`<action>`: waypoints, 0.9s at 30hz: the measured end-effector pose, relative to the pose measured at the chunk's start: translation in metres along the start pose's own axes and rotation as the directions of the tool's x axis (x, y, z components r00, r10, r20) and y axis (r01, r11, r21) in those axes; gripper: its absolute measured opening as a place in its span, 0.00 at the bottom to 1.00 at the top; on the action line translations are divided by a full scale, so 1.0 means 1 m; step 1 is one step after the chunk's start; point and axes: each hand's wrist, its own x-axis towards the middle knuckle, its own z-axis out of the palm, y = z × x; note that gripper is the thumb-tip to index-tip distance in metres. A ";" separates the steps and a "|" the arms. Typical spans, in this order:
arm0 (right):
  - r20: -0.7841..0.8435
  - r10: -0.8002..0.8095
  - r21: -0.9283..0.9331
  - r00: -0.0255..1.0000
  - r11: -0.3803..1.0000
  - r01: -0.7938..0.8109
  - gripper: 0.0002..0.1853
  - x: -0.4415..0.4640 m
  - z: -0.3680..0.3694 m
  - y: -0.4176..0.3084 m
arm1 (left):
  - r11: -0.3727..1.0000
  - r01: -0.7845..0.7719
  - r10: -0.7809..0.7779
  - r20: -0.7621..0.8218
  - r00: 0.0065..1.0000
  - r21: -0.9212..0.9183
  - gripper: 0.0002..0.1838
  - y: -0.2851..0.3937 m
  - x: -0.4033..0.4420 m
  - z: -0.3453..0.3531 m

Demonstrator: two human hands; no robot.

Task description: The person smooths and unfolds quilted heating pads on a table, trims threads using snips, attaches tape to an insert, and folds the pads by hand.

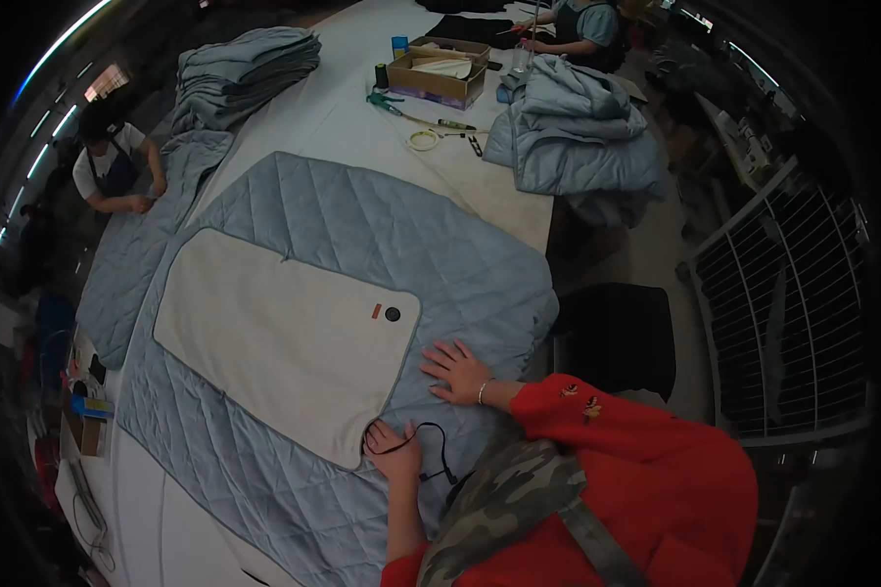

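Note:
A light blue quilted cover (392, 220) lies spread on the table, with a cream fabric panel (284, 342) on top of it. The panel has dark edging, a small orange label (376, 311) and a round black piece (393, 314) near its right end. My right hand (457, 372) rests flat on the quilting beside the panel, fingers spread. At the panel's near corner, my left hand (394, 450) lies with its fingers stretched over the edge, partly hard to make out. A thin black cord (444, 450) loops across that hand and trails onto the quilting.
Folded blue quilts stand in a stack (245, 73) at the far left and a pile (578, 132) at the right. Between them are a cardboard box (439, 83), tape roll (424, 140) and small tools. Two co-workers are at the table. A black chair (617, 338) stands right.

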 end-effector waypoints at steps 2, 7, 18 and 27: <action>0.076 0.002 0.006 0.997 1.000 -0.002 0.27 0.000 0.001 0.000 | 0.974 0.225 -0.215 0.238 0.947 -0.015 0.37 0.001 0.013 0.001; 0.058 0.005 0.005 0.998 1.000 -0.006 0.27 -0.001 0.001 0.000 | 0.928 0.357 -0.293 0.393 0.872 -0.101 0.39 -0.022 0.048 0.019; 0.038 0.004 0.013 0.999 1.000 -0.005 0.27 -0.005 0.002 0.002 | 0.940 0.235 -0.179 0.227 0.957 -0.249 0.35 -0.022 0.034 0.009; 0.072 0.031 0.027 0.997 0.999 -0.033 0.27 -0.009 0.007 0.000 | 0.896 0.439 -0.390 0.360 0.848 -0.062 0.38 0.003 0.026 -0.016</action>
